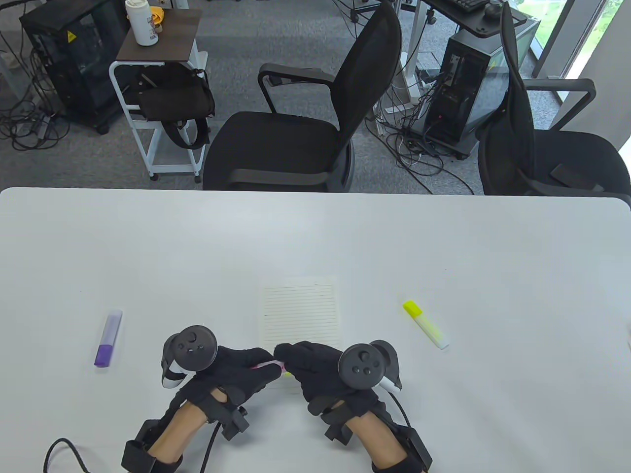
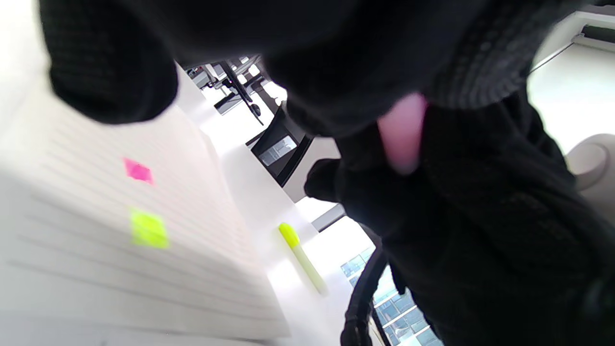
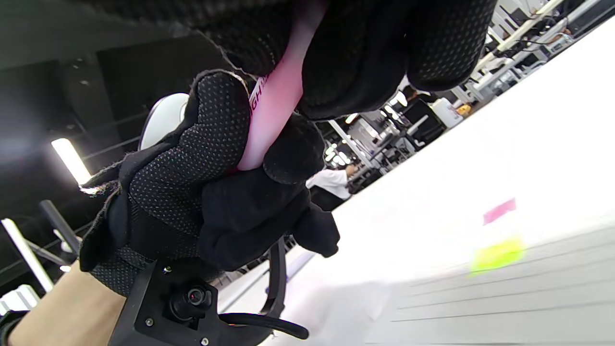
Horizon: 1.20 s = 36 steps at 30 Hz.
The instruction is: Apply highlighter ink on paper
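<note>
Table view, left to right: purple highlighter (image 1: 108,338) lower left, left hand (image 1: 231,374) and right hand (image 1: 315,367) meeting bottom centre, both gripping a pink highlighter (image 1: 268,365) over the near edge of the lined paper (image 1: 300,310); yellow highlighter (image 1: 425,324) lies to the right. Wrist views add what the hands hide there: a pink mark (image 2: 138,171) and yellow mark (image 2: 148,229) on the paper. Both hands clenched, fingertips facing.

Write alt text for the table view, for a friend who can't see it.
Two black-gloved hands, the left hand and the right hand, meet over the near edge of a lined paper on a white table, both gripping a pink highlighter. A purple highlighter lies to the left, a yellow highlighter to the right.
</note>
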Available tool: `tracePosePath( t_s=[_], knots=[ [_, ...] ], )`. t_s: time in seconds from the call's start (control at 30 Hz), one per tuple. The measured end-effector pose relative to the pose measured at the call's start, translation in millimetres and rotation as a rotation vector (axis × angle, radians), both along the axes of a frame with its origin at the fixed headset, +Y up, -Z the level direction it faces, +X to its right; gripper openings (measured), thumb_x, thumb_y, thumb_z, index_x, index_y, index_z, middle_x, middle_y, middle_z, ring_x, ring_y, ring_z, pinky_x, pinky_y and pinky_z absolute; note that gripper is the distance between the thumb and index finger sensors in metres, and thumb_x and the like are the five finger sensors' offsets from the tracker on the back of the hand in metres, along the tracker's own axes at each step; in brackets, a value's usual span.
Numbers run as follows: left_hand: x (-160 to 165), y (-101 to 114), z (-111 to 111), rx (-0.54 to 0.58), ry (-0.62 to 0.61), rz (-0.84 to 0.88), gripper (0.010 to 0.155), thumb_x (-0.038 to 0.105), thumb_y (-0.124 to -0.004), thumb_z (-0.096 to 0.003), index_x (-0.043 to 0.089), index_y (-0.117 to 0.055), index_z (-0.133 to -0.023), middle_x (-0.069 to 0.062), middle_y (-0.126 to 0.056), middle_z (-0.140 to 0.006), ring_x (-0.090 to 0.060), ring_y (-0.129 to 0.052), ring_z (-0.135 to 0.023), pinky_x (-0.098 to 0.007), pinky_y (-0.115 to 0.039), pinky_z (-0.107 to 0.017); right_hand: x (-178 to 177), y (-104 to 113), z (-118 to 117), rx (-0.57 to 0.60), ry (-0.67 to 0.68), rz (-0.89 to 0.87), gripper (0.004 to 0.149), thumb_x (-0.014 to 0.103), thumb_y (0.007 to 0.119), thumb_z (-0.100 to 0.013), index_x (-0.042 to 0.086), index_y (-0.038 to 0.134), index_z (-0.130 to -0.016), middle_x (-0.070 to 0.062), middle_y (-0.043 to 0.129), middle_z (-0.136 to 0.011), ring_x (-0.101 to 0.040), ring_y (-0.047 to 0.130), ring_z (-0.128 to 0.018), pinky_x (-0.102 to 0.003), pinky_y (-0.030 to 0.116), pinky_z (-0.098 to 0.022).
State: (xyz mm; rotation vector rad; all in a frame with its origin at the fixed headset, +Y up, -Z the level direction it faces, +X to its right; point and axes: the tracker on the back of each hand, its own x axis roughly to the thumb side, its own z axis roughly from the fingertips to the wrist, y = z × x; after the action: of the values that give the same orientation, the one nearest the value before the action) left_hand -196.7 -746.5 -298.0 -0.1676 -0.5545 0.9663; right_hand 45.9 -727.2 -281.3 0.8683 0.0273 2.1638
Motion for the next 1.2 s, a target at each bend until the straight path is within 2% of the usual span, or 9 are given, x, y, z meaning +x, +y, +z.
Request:
tracePosePath(
  t_s=[0.1,0.17,0.23,0.33,0.4,0.57,0.9,1.1,1.2],
  knots=[
    [1,5,1,0.041,0.02,-0.087,0.053,0.057,-0.077,-0.0422,0.018,-0.093,-0.075,0.01,-0.104,-0.043,-0.009,-0.103,-0.015,-0.049,-0.088,-0.047,4,-1,-2,0.017,-0.053,0.034,0.043,0.031,0.071,-0.063,0.023,0.066,-0.105,-0.013,0.08,-0.099,-0.035,0.09,-0.067,-0.058,0.067,-0.067],
    [-4,8,2,0.059,0.067,-0.148,0.053,0.057,-0.077,-0.0425,0.023,-0.09,-0.081,0.008,-0.102,-0.054,-0.015,-0.106,-0.029,-0.053,-0.084,-0.053,8,-3,-4,-0.003,-0.07,0.032,0.046,0.034,0.068,-0.065,0.024,0.06,-0.109,-0.016,0.071,-0.108,-0.041,0.084,-0.08,-0.061,0.064,-0.068],
    [-17,11,1,0.084,0.198,-0.21,0.05,0.057,-0.082,-0.0413,0.027,-0.091,-0.081,0.006,-0.101,-0.063,-0.019,-0.106,-0.041,-0.058,-0.08,-0.056,17,-6,-9,-0.038,-0.093,-0.029,0.051,0.037,0.066,-0.065,0.024,0.052,-0.113,-0.018,0.057,-0.117,-0.048,0.073,-0.091,-0.066,0.059,-0.069],
    [-41,13,-5,0.097,0.378,-0.301,0.05,0.055,-0.084,-0.0402,0.029,-0.09,-0.082,0.004,-0.095,-0.073,-0.022,-0.102,-0.052,-0.061,-0.074,-0.06,28,-8,-14,-0.072,-0.118,-0.114,0.053,0.039,0.065,-0.066,0.023,0.048,-0.114,-0.019,0.05,-0.119,-0.051,0.067,-0.094,-0.068,0.056,-0.069],
    [-60,11,-10,0.043,0.499,-0.382,0.051,0.052,-0.085,-0.0404,0.028,-0.087,-0.085,0.002,-0.092,-0.076,-0.022,-0.1,-0.055,-0.062,-0.072,-0.061,34,-8,-16,-0.083,-0.127,-0.136,0.054,0.04,0.065,-0.066,0.023,0.048,-0.114,-0.019,0.05,-0.119,-0.052,0.066,-0.095,-0.068,0.055,-0.069],
    [-86,-1,-18,-0.033,0.659,-0.44,0.056,0.043,-0.087,-0.0405,0.022,-0.078,-0.091,-0.001,-0.089,-0.08,-0.023,-0.101,-0.059,-0.061,-0.071,-0.062,35,-11,-17,-0.097,-0.125,-0.153,0.054,0.04,0.064,-0.066,0.023,0.047,-0.114,-0.019,0.048,-0.12,-0.051,0.066,-0.095,-0.068,0.056,-0.068],
    [-76,-13,-26,-0.084,0.656,-0.657,0.054,0.04,-0.095,-0.0376,0.023,-0.079,-0.086,0.002,-0.089,-0.081,-0.026,-0.1,-0.069,-0.061,-0.068,-0.065,31,-15,-18,-0.126,-0.106,-0.152,0.054,0.041,0.063,-0.066,0.023,0.046,-0.114,-0.019,0.047,-0.12,-0.05,0.067,-0.094,-0.068,0.057,-0.068],
    [-66,-18,-26,-0.161,0.629,-0.847,0.052,0.047,-0.093,-0.0383,0.023,-0.083,-0.083,-0.005,-0.072,-0.097,-0.033,-0.083,-0.083,-0.064,-0.056,-0.07,28,-16,-17,-0.131,-0.09,-0.131,0.054,0.041,0.063,-0.066,0.023,0.046,-0.114,-0.019,0.047,-0.12,-0.05,0.068,-0.094,-0.067,0.057,-0.068],
    [-66,-18,-26,-0.168,0.622,-0.861,0.052,0.049,-0.09,-0.0392,0.023,-0.085,-0.084,-0.007,-0.069,-0.099,-0.035,-0.08,-0.086,-0.065,-0.054,-0.07,27,-16,-17,-0.134,-0.085,-0.126,0.054,0.041,0.063,-0.066,0.023,0.045,-0.114,-0.019,0.047,-0.12,-0.05,0.068,-0.094,-0.067,0.057,-0.068]
  ],
)
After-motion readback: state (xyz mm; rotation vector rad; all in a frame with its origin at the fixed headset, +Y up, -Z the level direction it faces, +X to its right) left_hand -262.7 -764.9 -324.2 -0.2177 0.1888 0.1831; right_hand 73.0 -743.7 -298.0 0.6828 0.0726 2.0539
